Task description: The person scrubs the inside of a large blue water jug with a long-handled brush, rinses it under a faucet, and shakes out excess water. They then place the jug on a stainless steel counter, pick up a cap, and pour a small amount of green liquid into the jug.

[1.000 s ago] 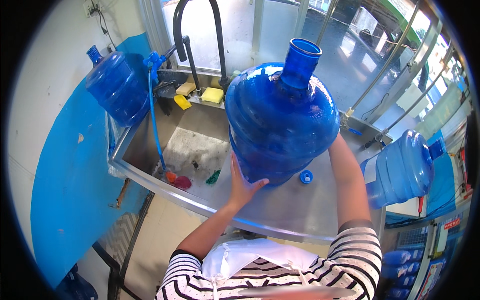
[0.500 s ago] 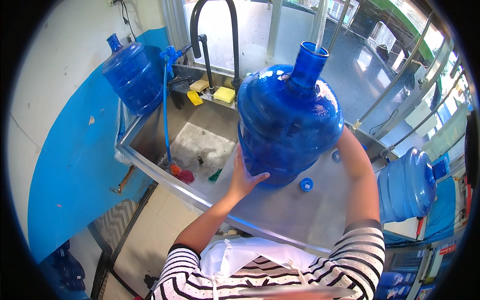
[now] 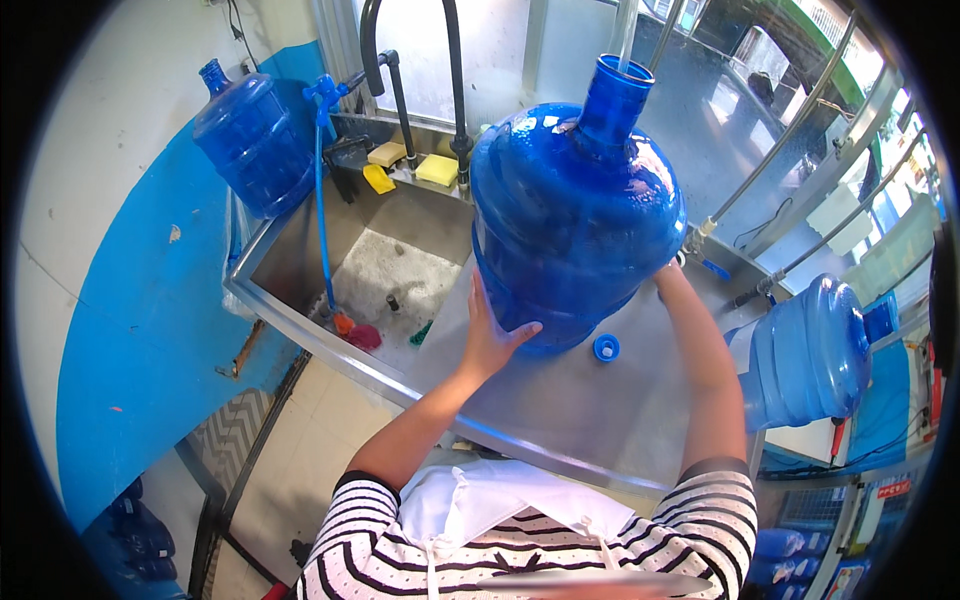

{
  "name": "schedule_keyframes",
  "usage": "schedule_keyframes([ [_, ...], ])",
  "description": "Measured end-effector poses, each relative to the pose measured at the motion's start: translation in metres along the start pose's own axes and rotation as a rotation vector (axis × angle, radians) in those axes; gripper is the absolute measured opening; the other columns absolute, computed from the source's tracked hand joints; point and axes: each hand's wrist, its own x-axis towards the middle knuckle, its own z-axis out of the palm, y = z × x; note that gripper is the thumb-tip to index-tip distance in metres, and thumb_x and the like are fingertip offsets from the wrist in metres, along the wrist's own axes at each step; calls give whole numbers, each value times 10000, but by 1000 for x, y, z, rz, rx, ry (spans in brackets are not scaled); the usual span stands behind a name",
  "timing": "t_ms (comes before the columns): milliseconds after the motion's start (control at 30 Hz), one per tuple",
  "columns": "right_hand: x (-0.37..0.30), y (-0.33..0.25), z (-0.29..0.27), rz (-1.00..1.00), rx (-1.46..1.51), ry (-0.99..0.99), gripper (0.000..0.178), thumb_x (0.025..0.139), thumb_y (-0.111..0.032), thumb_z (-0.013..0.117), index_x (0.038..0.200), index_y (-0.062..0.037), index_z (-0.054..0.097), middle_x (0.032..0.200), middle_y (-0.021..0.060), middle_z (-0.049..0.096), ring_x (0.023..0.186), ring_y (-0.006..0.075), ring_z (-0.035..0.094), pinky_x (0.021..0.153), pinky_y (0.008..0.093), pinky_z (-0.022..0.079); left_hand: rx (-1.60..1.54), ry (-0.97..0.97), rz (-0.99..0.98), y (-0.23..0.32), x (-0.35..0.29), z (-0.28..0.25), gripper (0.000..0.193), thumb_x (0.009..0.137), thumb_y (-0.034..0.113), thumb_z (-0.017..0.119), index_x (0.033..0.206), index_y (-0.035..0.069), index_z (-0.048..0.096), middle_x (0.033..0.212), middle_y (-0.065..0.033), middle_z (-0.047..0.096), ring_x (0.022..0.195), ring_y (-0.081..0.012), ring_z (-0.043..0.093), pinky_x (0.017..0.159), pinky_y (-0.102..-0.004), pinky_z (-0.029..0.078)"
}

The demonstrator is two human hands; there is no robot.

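Note:
A large blue water jug [image 3: 570, 210] stands upright on the metal counter, its mouth facing up. Clear water [image 3: 628, 35] streams from above into the neck. My left hand [image 3: 493, 335] grips the jug low on its left side, thumb spread across the front. Against the right side rests my right hand [image 3: 668, 272], its fingers mostly hidden behind the jug. In front of the jug, a small blue cap [image 3: 606, 348] lies on the counter.
At left is a steel sink [image 3: 370, 270] with a black faucet [image 3: 458, 90], sponges [image 3: 437, 170] and a blue hose [image 3: 322, 200]. Another blue jug [image 3: 255, 145] stands at its far left corner. A lighter blue jug [image 3: 810, 350] lies tilted at right. A blue valve lever [image 3: 716, 270] sits behind my right arm.
My right forearm has drawn in slightly, and a blue lever beside it now shows. The whole view has shifted a little. The jug keeps its place under the stream.

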Motion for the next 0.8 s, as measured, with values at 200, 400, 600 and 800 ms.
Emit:
schedule_keyframes([
  [200,-25,4,13,-4,33,12,483,909,-284,619,1351,-97,568,1317,134,606,1178,261,578,1006,377,452,22,17,25,3,-2,5,1293,724,342,868,1534,-5,-78,1563,-326,56,1468,-457,93,1184,-514,181],
  [400,-39,3,29,-15,47,10,482,917,-286,610,1357,-97,563,1323,131,602,1180,256,576,1007,375,451,20,3,63,4,-1,-1,1253,720,242,864,1539,-2,-52,1559,-311,111,1463,-444,134,1179,-493,211],
  [600,-45,1,38,-13,40,-14,481,925,-289,600,1363,-96,559,1330,128,598,1181,252,573,1008,373,450,-29,-64,-40,5,-3,-16,1170,704,55,787,1562,56,-8,1540,-302,196,1440,-432,231,1175,-468,247],
  [800,-49,5,43,-1,36,-54,480,933,-291,590,1370,-96,554,1336,125,594,1183,247,571,1009,371,449,-148,-135,-133,4,-3,-29,1141,717,9,748,1572,90,-2,1537,-265,229,1392,-414,343,987,-401,455],
])
